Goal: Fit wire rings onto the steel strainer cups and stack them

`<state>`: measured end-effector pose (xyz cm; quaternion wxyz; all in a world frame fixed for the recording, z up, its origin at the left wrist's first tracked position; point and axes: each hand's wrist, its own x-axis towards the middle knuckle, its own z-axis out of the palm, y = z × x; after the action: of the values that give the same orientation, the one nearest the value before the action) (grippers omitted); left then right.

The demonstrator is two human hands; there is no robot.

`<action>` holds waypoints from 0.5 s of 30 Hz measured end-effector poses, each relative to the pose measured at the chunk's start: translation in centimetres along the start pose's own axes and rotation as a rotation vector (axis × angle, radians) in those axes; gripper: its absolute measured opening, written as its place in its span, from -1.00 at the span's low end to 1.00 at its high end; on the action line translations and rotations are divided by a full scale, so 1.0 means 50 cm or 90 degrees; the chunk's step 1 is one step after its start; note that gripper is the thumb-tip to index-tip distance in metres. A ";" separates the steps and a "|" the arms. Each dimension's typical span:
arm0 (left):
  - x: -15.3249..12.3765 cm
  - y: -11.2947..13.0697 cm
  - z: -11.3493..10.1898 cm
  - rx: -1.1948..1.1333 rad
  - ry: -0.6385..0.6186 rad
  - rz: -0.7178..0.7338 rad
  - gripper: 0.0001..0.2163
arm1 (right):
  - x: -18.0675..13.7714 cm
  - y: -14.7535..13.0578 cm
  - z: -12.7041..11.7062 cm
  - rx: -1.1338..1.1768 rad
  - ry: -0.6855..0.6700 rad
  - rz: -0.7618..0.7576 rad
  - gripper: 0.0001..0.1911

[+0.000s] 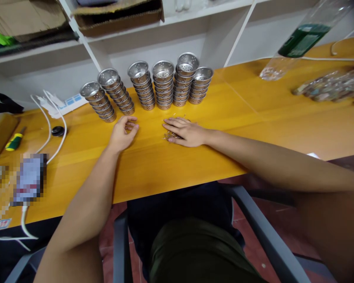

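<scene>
A small shiny thing [168, 136] lies on the orange table [253, 118] just right of the middle of the frame, partly under the right hand [186, 131]; it is too blurred to tell what it is. The right hand rests flat, palm down, with its fingers stretched out side by side and pointing left. The left hand [123, 133] rests on the table just beside it, a little left of centre. Its fingers are curled in, with the tips close to the thumb, and I cannot tell whether they pinch anything.

Just above both hands, six stacks of metal cups [164, 84] with holes stand in a row, and the left stacks lean. At the left of the frame a white cable [48, 127] loops over the table, with a black round thing [58, 131] beside it and a screwdriver [14, 141] farther left. In the upper right a clear bottle [301, 41] with a green label lies tilted, and below it sits a clear bag [333, 86] of shiny pieces. Cardboard boxes [118, 13] sit on the white shelf [194, 35] along the top.
</scene>
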<state>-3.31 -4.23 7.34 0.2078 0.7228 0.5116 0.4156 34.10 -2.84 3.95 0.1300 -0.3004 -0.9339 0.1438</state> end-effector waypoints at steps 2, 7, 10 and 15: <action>0.000 -0.002 -0.003 0.000 -0.006 -0.004 -0.67 | -0.033 0.029 -0.014 -0.008 0.008 0.027 0.08; -0.003 0.004 -0.007 0.011 -0.032 -0.020 -0.67 | -0.122 0.089 -0.051 -0.031 0.042 0.086 0.10; -0.003 0.010 -0.006 0.007 -0.031 -0.024 -0.66 | -0.151 0.103 -0.062 -0.036 0.048 0.113 0.09; -0.001 0.013 -0.009 0.015 -0.021 -0.019 -0.61 | -0.150 0.100 -0.074 -0.022 0.043 0.135 0.08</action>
<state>-3.33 -4.60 8.05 0.2136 0.7242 0.5236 0.3947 43.82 -2.71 4.45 0.1404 -0.4044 -0.8942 0.1307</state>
